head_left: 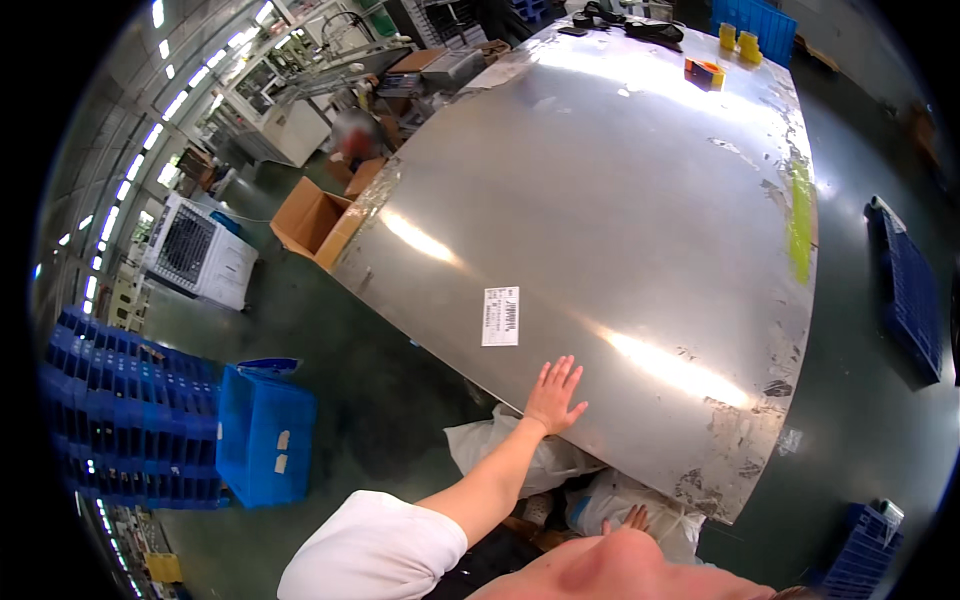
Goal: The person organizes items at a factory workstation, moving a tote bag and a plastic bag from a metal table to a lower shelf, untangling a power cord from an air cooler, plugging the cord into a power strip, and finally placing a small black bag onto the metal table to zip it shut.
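Observation:
My left hand (555,396) lies with fingers spread on the near edge of a large metal-topped table (600,220), holding nothing. Just beyond its fingertips, a white printed label (501,317) lies flat on the metal. Lower down, my right hand (629,521) is over a white sack (660,510) below the table edge. Its fingers look stretched out, and the rest of that hand is hidden. I cannot tell whether it presses on the sack. Another white sack (570,455) sits under the table edge beneath my left wrist.
An open cardboard box (318,222) stands at the table's left side. Further left are a blue crate (265,435), stacked blue pallets (130,410) and a white air cooler (200,252). Tape rolls (704,73) lie at the far end. A blue pallet (908,290) is on the right.

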Available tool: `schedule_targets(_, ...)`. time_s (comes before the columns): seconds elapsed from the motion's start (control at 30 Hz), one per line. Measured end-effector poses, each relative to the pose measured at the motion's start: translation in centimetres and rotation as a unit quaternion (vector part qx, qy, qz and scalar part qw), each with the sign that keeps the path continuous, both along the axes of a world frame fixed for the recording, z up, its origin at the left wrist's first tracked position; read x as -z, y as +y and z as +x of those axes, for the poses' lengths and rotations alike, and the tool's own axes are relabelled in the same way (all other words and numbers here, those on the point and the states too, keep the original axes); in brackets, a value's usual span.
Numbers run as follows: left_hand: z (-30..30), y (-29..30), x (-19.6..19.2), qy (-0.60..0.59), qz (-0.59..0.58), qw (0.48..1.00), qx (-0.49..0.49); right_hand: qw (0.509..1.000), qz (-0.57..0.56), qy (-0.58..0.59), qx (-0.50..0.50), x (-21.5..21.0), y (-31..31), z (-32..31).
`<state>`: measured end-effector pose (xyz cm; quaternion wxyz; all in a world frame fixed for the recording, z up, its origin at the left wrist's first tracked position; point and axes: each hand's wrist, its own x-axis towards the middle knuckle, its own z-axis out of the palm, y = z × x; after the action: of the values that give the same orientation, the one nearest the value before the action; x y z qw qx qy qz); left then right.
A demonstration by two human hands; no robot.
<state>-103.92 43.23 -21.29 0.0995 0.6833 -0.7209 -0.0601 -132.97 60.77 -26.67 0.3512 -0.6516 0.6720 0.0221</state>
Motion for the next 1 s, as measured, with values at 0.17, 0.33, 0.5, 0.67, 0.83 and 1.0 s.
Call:
schedule_targets(0.17,-1.0,-1.0,-0.1,0.02,-0.007,1.0,0.01,0.992,0.057,0.111,0.007,7.2,4.8,-2.6)
schedule_targets(0.33,0.1,0.0,-0.4,0.008,-0.015,1.0,0.003,0.99,-0.097,0.084,0.052,3.3,3.5,-0.8)
schedule_targets(0.5,1.4,1.6,-0.1,0.003,-0.022,1.0,-0.006,0.982,-0.155,0.047,0.094,0.1,2.3,0.6)
schedule_targets(0.67,-0.3,-0.3,0.1,0.006,-0.033,0.999,0.008,0.98,-0.155,0.125,0.003,6.2,4.5,-1.8)
schedule_targets(0.83,-0.3,-1.3,-0.1,-0.001,-0.049,0.999,0.018,0.958,-0.234,0.167,0.018,9.2,5.4,-2.5)
schedule_targets(1.0,-0.4,-0.4,0.2,-0.003,-0.038,0.999,0.015,0.951,-0.262,0.159,0.035,9.7,5.3,-2.5)
